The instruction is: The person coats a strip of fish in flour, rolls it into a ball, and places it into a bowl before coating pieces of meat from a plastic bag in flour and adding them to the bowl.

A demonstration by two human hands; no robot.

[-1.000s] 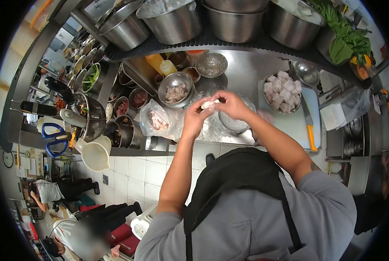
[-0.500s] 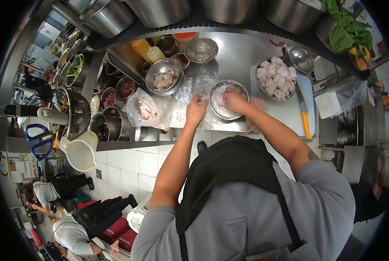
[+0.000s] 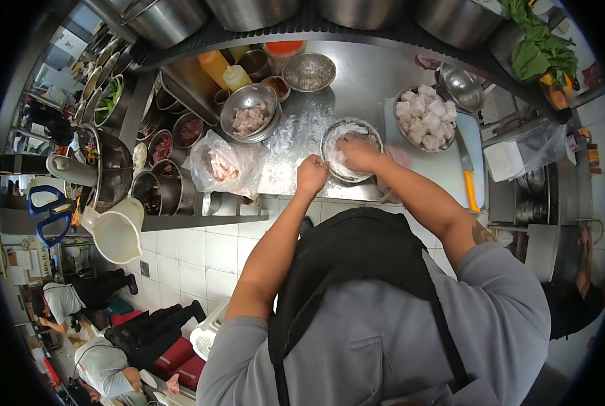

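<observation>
My right hand [image 3: 358, 153] is down in a metal bowl [image 3: 373, 177] of white powder [image 3: 351, 128]; its fingers are bent and whatever they hold is hidden. At the left rim of that bowl is my left hand [image 3: 312, 173], fingers curled against the edge. Loose powder [image 3: 299, 134] covers the steel counter to the left. Beyond it stand a bowl of pale meat pieces [image 3: 249, 120] and a plastic bag [image 3: 228, 169] with more meat. A bowl of white-coated chunks [image 3: 425, 118] rests on the cutting board [image 3: 417, 177] at the right.
A knife with an orange handle [image 3: 471, 192] lies on the board's right side. Squeeze bottles [image 3: 236, 77] and small containers stand at the back left. Large pots [image 3: 356, 17] line the shelf above. Other people [image 3: 109, 369] are at the lower left, another at the far right.
My left hand has moved from over the floured counter to the rim of the powder bowl. My right hand has shifted slightly left inside the bowl. The whole view has shifted a little.
</observation>
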